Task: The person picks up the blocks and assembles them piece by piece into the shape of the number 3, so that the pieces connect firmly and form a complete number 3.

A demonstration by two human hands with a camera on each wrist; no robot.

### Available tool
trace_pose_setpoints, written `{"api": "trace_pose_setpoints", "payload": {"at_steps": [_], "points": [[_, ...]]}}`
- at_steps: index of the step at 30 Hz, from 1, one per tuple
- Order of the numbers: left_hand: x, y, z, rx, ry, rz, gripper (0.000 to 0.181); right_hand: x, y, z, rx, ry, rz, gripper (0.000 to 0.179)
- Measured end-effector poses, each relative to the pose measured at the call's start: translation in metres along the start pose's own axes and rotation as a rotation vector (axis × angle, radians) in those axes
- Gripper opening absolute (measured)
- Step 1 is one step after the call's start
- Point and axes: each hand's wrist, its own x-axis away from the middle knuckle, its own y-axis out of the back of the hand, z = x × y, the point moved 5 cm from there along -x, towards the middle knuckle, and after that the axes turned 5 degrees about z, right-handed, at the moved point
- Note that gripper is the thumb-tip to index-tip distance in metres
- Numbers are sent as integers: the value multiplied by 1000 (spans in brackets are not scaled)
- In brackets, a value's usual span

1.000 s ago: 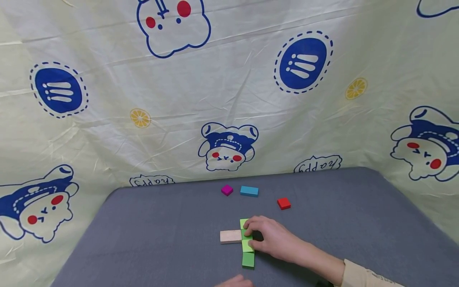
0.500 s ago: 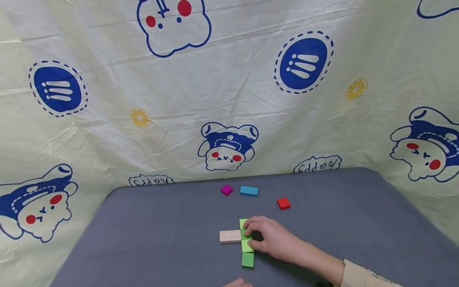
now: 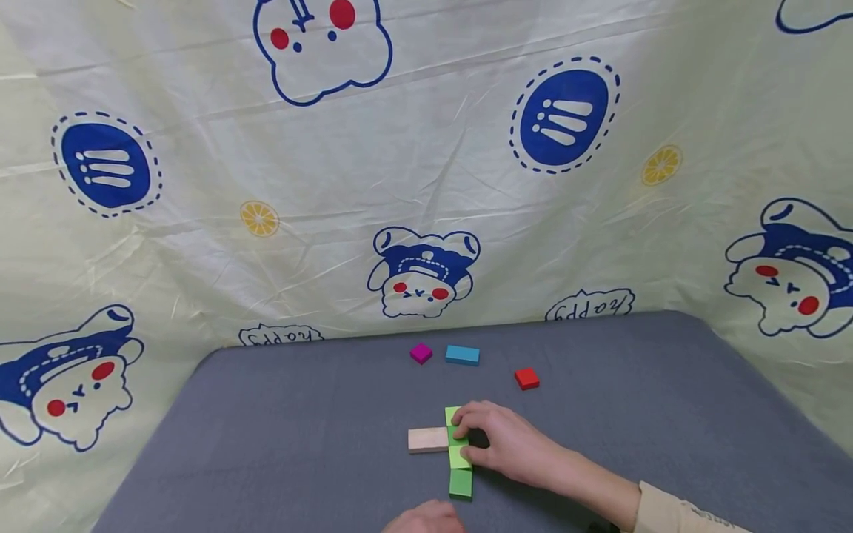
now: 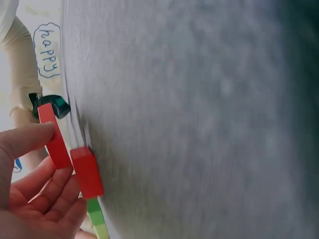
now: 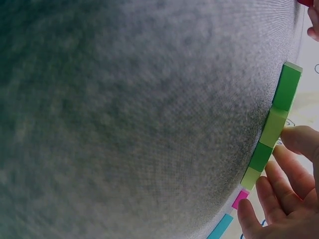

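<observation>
In the left wrist view, my left hand (image 4: 42, 184) pinches a flat red block (image 4: 54, 137) between thumb and fingers, above the table. A second red block (image 4: 87, 172) stands at the cloth, close beside the fingertips, near the green end of the row. The head view shows only the top of this hand (image 3: 426, 518). My right hand (image 3: 513, 448) rests its thumb and fingertips on a row of light and dark green blocks (image 3: 460, 483), covering part of it. A pale wooden block (image 3: 428, 440) lies against the row's left side.
A magenta block (image 3: 421, 354), a blue block (image 3: 463, 355) and a red block (image 3: 527, 378) lie farther back on the grey table cloth (image 3: 300, 429). A printed curtain (image 3: 320, 155) hangs behind the table.
My left hand slid lower at the bottom edge of the head view, then rose so that more of it shows now. The right hand and the blocks in the head view stay put.
</observation>
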Motion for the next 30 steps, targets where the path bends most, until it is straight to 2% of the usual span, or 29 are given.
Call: {"api": "trace_pose_setpoints", "payload": {"at_steps": [2, 3, 7, 9, 13, 17, 19, 21, 25, 30], "points": [[2, 5, 3, 32, 10, 0, 13, 0, 1, 0, 5, 0, -5, 17], [3, 6, 8, 56, 35, 10, 15, 0, 1, 1, 7, 2, -8, 17], [7, 3, 43, 132, 100, 63, 21, 0, 1, 1, 13, -1, -3, 17], [10, 1, 64, 132, 115, 80, 25, -1, 1, 1, 10, -5, 3, 16], [15, 6, 89, 134, 194, 74, 32, 0, 0, 0, 12, -2, 5, 16], [21, 13, 101, 129, 263, 57, 31, 0, 0, -2, 16, -13, 8, 16], [24, 20, 94, 112, 279, 55, 28, 0, 1, -1, 14, -19, 9, 16], [24, 30, 75, 101, 276, 34, 26, 0, 1, -1, 17, -20, 6, 17], [25, 47, 42, 93, 315, 11, 23, 1, 1, -1, 24, -17, 2, 17], [25, 49, 40, 117, 350, 41, 22, 0, 0, -1, 26, -20, 6, 17]]}}
